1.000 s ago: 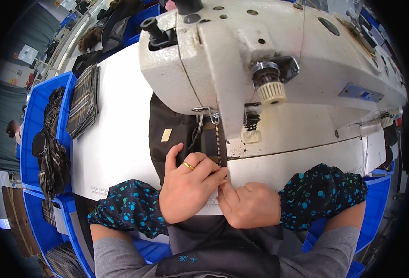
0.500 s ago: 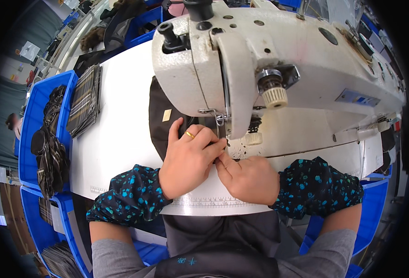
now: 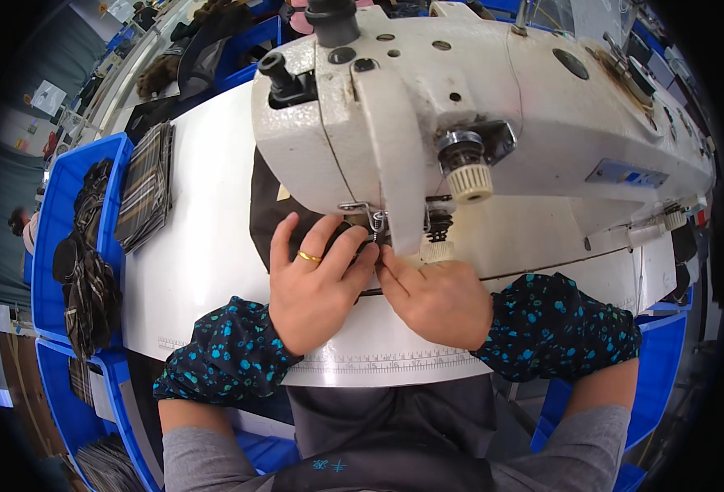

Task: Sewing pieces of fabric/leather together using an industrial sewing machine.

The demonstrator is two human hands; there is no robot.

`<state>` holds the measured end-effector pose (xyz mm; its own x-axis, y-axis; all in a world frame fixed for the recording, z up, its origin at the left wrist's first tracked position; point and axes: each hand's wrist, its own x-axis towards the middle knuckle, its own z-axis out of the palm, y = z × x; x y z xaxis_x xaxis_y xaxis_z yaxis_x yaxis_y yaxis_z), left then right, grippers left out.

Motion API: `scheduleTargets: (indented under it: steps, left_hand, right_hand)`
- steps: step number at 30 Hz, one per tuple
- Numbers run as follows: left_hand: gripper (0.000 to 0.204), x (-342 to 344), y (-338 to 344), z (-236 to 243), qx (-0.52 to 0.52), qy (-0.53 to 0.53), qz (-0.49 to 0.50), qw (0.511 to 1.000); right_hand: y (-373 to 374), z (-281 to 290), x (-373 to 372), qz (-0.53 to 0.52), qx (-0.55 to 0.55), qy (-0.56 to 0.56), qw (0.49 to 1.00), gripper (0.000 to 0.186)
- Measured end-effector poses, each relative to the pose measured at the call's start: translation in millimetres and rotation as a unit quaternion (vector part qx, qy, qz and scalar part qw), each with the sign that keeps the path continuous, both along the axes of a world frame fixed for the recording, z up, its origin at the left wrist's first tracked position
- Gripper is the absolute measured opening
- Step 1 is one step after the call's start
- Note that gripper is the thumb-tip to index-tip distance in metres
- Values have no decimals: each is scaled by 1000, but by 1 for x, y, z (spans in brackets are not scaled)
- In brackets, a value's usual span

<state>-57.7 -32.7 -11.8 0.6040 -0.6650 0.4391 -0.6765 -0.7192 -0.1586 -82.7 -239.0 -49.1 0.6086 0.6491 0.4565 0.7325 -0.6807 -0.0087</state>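
Observation:
A dark fabric piece [image 3: 265, 213] lies under the head of a white sewing machine [image 3: 476, 98]. My left hand [image 3: 317, 287], with a gold ring on one finger, rests on this fabric with its fingers spread, just left of the needle area [image 3: 380, 223]. Close beside its thumb, my right hand [image 3: 444, 305] has its fingers curled and pressed together at the fabric's near edge. The fingertips of both hands almost meet in front of the presser foot, so the gripped bit of cloth is mostly hidden. A pale label [image 3: 283, 193] on the fabric is partly covered by the machine head.
Blue bins [image 3: 42, 246] with dark and plaid pieces stand left of the white table [image 3: 206, 197]. A stack of plaid fabric [image 3: 146, 189] lies at the table's left edge. A printed ruler strip [image 3: 394, 361] runs along the near edge. Another blue bin [image 3: 665, 353] is at the right.
The fabric has slid farther under the machine head, covering more of the pale label. My left hand has shifted slightly left with its fingers more spread. The whole view has moved slightly.

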Motion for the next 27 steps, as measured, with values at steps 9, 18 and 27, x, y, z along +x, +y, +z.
scheduleTargets:
  steps: [9, 18, 27]
  left_hand:
    - [35, 16, 5, -5, -43, 91, -75, 992]
    - [38, 22, 5, -10, -54, 86, -97, 990]
    - [46, 18, 8, -6, -43, 175, -70, 981]
  right_hand:
    - [4, 5, -3, 24, 43, 46, 998, 32]
    - [3, 8, -1, 28, 32, 106, 993, 36]
    - [1, 8, 1, 38, 37, 113, 992, 38]
